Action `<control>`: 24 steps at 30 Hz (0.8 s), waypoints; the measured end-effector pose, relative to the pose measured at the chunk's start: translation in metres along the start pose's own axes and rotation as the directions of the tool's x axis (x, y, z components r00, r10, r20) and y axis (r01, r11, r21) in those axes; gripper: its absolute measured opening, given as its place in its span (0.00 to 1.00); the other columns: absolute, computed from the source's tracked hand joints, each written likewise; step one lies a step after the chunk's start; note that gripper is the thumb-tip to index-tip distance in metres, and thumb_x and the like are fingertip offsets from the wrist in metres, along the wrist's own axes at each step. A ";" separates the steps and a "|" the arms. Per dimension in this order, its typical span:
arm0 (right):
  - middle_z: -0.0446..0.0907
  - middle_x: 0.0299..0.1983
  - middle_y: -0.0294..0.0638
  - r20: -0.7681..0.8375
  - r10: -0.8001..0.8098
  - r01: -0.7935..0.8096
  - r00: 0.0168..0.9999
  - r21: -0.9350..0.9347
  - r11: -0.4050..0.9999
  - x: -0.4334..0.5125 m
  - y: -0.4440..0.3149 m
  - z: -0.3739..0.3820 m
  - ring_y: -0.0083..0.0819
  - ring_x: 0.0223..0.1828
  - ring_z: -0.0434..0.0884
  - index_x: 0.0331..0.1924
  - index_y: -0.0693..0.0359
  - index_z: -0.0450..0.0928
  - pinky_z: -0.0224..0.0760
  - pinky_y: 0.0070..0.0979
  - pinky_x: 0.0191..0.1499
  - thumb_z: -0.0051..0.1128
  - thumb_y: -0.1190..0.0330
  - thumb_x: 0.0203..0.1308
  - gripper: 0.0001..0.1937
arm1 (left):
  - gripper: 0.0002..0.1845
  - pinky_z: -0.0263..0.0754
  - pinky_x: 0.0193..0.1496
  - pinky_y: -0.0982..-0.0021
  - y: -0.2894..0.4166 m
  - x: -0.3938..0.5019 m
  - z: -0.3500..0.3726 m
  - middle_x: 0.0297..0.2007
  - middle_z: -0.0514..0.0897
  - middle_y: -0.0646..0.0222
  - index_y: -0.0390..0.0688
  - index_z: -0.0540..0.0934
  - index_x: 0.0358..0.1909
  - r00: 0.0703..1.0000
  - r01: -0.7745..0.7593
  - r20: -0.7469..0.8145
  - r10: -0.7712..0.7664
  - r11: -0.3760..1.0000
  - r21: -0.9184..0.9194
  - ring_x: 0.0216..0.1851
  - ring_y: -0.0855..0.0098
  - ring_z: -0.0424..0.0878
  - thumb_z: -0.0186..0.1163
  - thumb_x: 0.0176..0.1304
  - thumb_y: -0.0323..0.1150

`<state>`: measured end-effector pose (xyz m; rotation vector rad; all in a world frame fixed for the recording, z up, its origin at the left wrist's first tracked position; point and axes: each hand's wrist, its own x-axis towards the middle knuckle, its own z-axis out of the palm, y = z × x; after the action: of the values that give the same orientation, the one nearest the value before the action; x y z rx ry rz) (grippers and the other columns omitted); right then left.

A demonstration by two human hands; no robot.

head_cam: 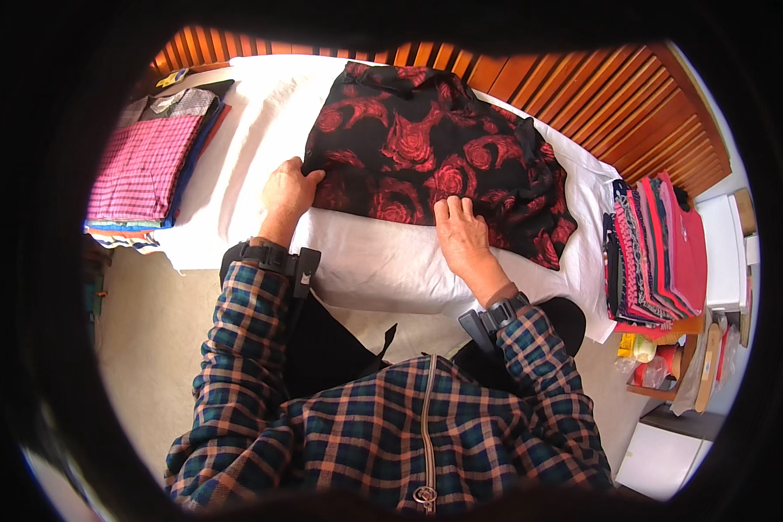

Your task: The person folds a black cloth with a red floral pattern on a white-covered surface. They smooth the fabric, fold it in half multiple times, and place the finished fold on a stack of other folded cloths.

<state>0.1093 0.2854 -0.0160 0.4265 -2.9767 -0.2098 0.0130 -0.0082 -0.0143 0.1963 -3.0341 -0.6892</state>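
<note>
A black cloth garment [424,140] with a red rose print lies spread on the white cloth [378,261] of the table before me. My left hand [289,196] is at the garment's left edge, its thumb resting on the fabric. Whether its fingers grip that edge is hidden. On the near edge, right of the middle, lies my right hand [462,236], with its fingers close together on the fabric. Its thumb's hold on the cloth cannot be made out. The garment's right side is rumpled and its near edge runs fairly straight between my hands.
A stack of folded clothes, a pink checked shirt [147,163] on top, stands at the left. Several folded red and patterned garments [659,254] are stacked at the right end. Behind the table runs a slatted wooden panel [600,98]. A wooden shelf [649,390] holds small packages at lower right.
</note>
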 end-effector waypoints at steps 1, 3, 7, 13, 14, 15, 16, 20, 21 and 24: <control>0.72 0.46 0.42 0.013 0.020 -0.020 1.000 -0.001 1.000 0.000 0.001 0.001 0.41 0.52 0.73 0.49 0.60 0.71 0.78 0.42 0.42 0.56 0.70 0.58 0.15 | 0.23 0.77 0.49 0.53 -0.003 0.000 0.002 0.41 0.86 0.52 0.39 0.82 0.45 0.996 -0.064 -0.064 0.063 0.998 -0.006 0.47 0.50 0.84 0.65 0.60 0.50; 0.72 0.46 0.41 -0.003 0.058 -0.058 0.998 -0.051 0.997 -0.005 0.003 0.002 0.40 0.51 0.74 0.50 0.60 0.71 0.78 0.41 0.42 0.57 0.70 0.57 0.16 | 0.20 0.77 0.50 0.53 -0.006 0.003 0.006 0.41 0.86 0.51 0.39 0.81 0.43 0.989 -0.110 -0.102 0.105 0.993 -0.043 0.47 0.49 0.83 0.64 0.60 0.47; 0.72 0.46 0.41 -0.059 0.151 -0.157 0.987 -0.124 0.980 -0.018 0.015 0.003 0.39 0.50 0.74 0.52 0.60 0.71 0.79 0.39 0.40 0.58 0.69 0.57 0.19 | 0.17 0.76 0.50 0.53 -0.007 0.006 0.009 0.40 0.85 0.48 0.38 0.79 0.39 0.997 -0.055 -0.055 0.045 0.982 -0.181 0.46 0.46 0.82 0.63 0.60 0.43; 0.72 0.45 0.42 -0.052 0.089 -0.095 0.995 -0.144 0.985 -0.032 0.021 0.004 0.40 0.48 0.74 0.59 0.59 0.70 0.78 0.37 0.38 0.54 0.68 0.59 0.22 | 0.19 0.75 0.46 0.52 -0.013 0.001 -0.005 0.36 0.85 0.48 0.37 0.79 0.36 0.993 -0.088 -0.091 0.074 0.984 -0.153 0.43 0.47 0.83 0.66 0.59 0.45; 0.72 0.44 0.42 -0.048 0.084 -0.090 0.995 -0.132 0.987 -0.036 0.019 0.004 0.40 0.48 0.74 0.59 0.59 0.71 0.77 0.37 0.38 0.53 0.68 0.59 0.22 | 0.19 0.76 0.47 0.52 -0.015 0.000 -0.009 0.37 0.85 0.49 0.37 0.79 0.36 0.994 -0.084 -0.081 0.075 0.990 -0.115 0.44 0.47 0.83 0.65 0.59 0.45; 0.72 0.44 0.42 -0.050 0.077 -0.083 0.996 -0.119 0.989 -0.038 0.016 0.004 0.40 0.48 0.74 0.58 0.59 0.71 0.77 0.37 0.38 0.53 0.68 0.59 0.22 | 0.18 0.76 0.48 0.53 -0.017 -0.002 -0.014 0.38 0.85 0.49 0.38 0.79 0.37 0.995 -0.079 -0.074 0.074 0.994 -0.072 0.46 0.47 0.83 0.65 0.59 0.45; 0.74 0.41 0.39 -0.145 0.035 -0.054 0.989 -0.131 0.990 -0.042 0.012 0.004 0.36 0.46 0.75 0.53 0.61 0.74 0.77 0.35 0.36 0.57 0.68 0.56 0.19 | 0.19 0.76 0.47 0.53 -0.018 -0.003 -0.018 0.39 0.85 0.49 0.39 0.79 0.38 0.996 -0.055 -0.067 0.052 0.998 -0.039 0.46 0.48 0.83 0.66 0.60 0.46; 0.74 0.41 0.38 -0.181 0.018 -0.040 0.983 -0.123 0.992 -0.049 -0.005 0.006 0.35 0.46 0.74 0.54 0.61 0.75 0.74 0.34 0.36 0.56 0.67 0.56 0.20 | 0.20 0.76 0.48 0.49 -0.025 -0.012 -0.030 0.40 0.86 0.49 0.41 0.79 0.42 0.997 0.026 -0.074 -0.019 0.996 0.089 0.47 0.46 0.83 0.65 0.61 0.49; 0.74 0.41 0.38 -0.180 0.016 -0.036 0.984 -0.111 0.993 -0.051 -0.009 0.006 0.35 0.46 0.74 0.54 0.61 0.75 0.74 0.34 0.36 0.56 0.67 0.56 0.20 | 0.21 0.76 0.49 0.48 -0.027 -0.013 -0.032 0.40 0.86 0.48 0.41 0.79 0.42 0.997 0.033 -0.070 -0.027 0.995 0.092 0.47 0.45 0.83 0.64 0.62 0.50; 0.74 0.41 0.37 -0.177 0.009 -0.019 0.984 -0.059 0.998 -0.057 -0.016 0.003 0.35 0.46 0.74 0.55 0.61 0.75 0.72 0.35 0.39 0.55 0.66 0.56 0.21 | 0.22 0.75 0.47 0.48 -0.037 -0.020 -0.035 0.38 0.85 0.44 0.37 0.80 0.38 0.995 0.021 -0.102 -0.008 0.992 0.125 0.45 0.43 0.83 0.66 0.60 0.49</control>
<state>0.1674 0.2871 -0.0277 0.3951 -2.7915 -0.2461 0.0394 -0.0538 0.0017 0.2478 -2.9829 -0.4735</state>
